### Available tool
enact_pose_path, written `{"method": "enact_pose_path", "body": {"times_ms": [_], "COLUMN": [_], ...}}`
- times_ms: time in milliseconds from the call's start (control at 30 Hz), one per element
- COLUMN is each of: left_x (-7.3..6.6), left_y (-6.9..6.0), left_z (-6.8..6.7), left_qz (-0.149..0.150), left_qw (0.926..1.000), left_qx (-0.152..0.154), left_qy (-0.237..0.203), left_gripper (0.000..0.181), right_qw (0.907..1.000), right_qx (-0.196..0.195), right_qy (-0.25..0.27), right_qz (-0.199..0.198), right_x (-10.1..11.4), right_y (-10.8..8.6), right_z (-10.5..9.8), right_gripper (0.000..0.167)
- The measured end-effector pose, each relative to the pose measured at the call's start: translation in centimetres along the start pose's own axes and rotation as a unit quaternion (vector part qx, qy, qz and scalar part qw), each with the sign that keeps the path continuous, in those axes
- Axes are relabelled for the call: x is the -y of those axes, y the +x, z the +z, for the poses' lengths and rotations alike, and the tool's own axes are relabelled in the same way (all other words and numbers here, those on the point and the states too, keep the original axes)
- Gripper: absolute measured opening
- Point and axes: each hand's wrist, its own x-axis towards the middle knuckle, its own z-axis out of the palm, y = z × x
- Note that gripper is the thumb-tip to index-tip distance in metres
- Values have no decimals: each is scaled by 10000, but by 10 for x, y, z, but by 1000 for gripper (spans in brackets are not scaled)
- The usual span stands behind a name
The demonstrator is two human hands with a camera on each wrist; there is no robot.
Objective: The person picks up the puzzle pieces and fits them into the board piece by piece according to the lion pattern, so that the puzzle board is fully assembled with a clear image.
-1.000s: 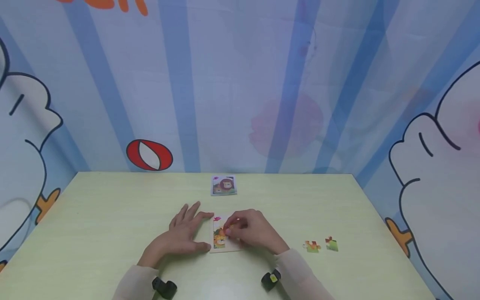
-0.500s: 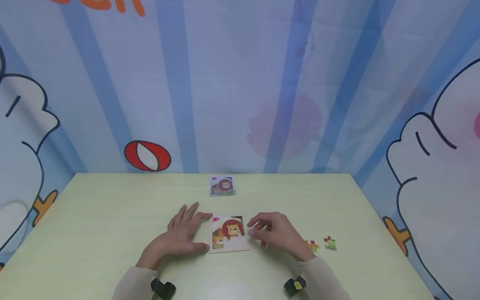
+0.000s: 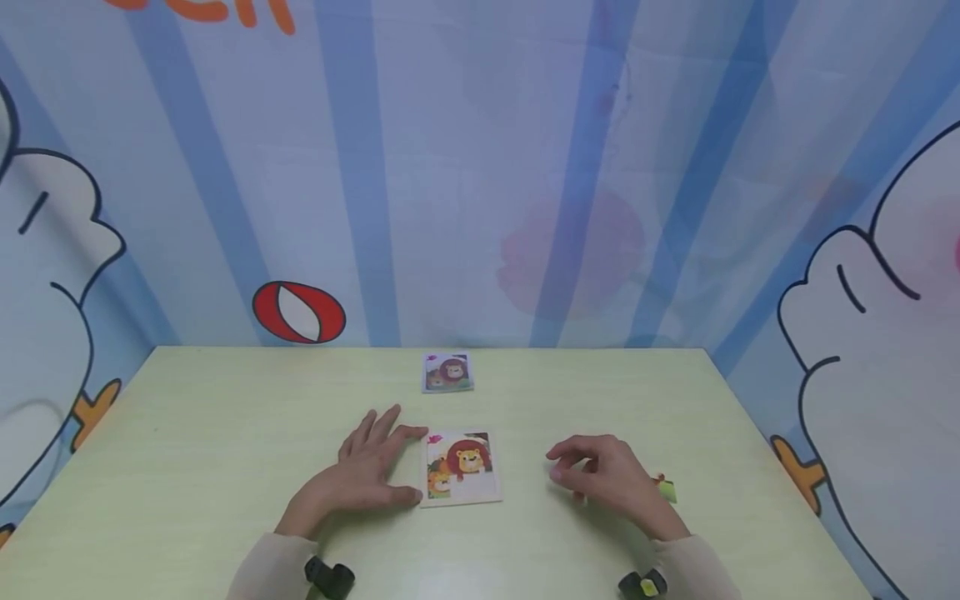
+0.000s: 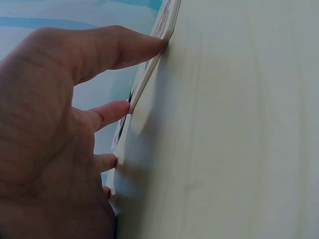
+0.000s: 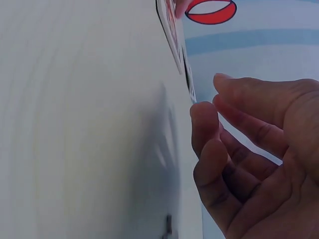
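A small jigsaw puzzle board (image 3: 461, 503) with a lion picture lies on the table, its lower right part bare white. My left hand (image 3: 363, 475) rests beside it, fingers spread, with thumb and forefinger touching its left edge; the left wrist view shows the thumb (image 4: 134, 46) against that edge. To the right of the board, my right hand (image 3: 603, 475) hovers over the table, fingers loosely bent and holding nothing. The right wrist view shows its fingertips (image 5: 204, 117) apart from the thumb. Just behind that wrist, one jigsaw piece (image 3: 667, 489) is partly hidden.
A lion picture card (image 3: 447, 372) lies farther back near the table's rear edge. Behind the pale table (image 3: 225, 417) hangs a blue striped cloth (image 3: 465, 167) with cartoon prints. Black wrist cameras are strapped to both wrists.
My right hand has moved right, off the board toward the loose pieces. The lion's face piece shows in the board where the hand was. My left hand has stayed put.
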Motion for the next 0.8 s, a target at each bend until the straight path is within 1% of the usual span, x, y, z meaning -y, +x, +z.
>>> {"method": "enact_pose_path", "body": {"times_ms": [100,200,333,567,667,800], "left_x": [-2,-3,-1,0,-1,-2], "left_y": [-1,-1,0,1,0,0], "left_z": [-1,-1,0,1,0,-1], "left_qz": [-16,-35,-26,32,22,-13], "left_qw": [10000,10000,10000,10000,10000,10000], "left_qx": [15,16,13,-4,-8,9], "left_qy": [61,70,57,-38,-37,-5], "left_gripper": [85,84,84,84,84,84], "right_qw": [10000,9996,9981,9942,9927,9912], "right_qx": [-83,-207,-366,-509,-519,-421], "right_qy": [-20,-89,-336,-703,-829,-978], "right_qz": [12,170,361,630,702,792], "right_x": [-6,-12,-21,-35,-39,-44], "right_y": [-7,-11,-15,-25,-30,-34], "right_z": [-7,-13,-20,-38,-44,-51], "right_gripper": [23,21,20,26,28,28]}}
